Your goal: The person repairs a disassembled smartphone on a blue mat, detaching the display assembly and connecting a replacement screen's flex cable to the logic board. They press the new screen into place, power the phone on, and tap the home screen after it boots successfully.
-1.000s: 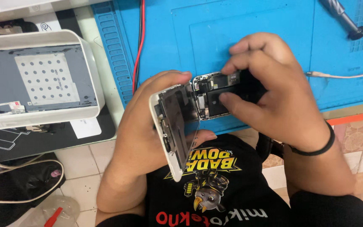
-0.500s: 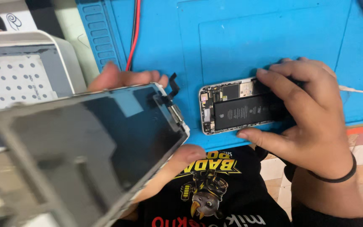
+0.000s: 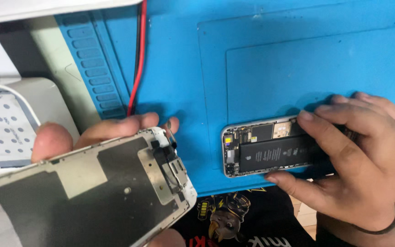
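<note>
Left hand (image 3: 92,132) is gripping the detached screen (image 3: 88,196) by its edges, back side up, off the mat's (image 3: 184,68) left edge, while my right hand (image 3: 353,160) is clamping the open phone body (image 3: 270,148) on the mat's near edge. I'm judging the screen light, thin and fragile, so I'm favouring the frame edges, clear of the flex cables (image 3: 172,135).

Both hands bare, no gloves or rings. Right hand (image 3: 357,160): thin black band (image 3: 387,225) round the wrist. No sleeves in view at either wrist. Black tee (image 3: 238,224) w/ cartoon bird print in yellow, brown & white, small battery & lightning-bolt graphics, plus red & white lettering near btm edge.
</note>
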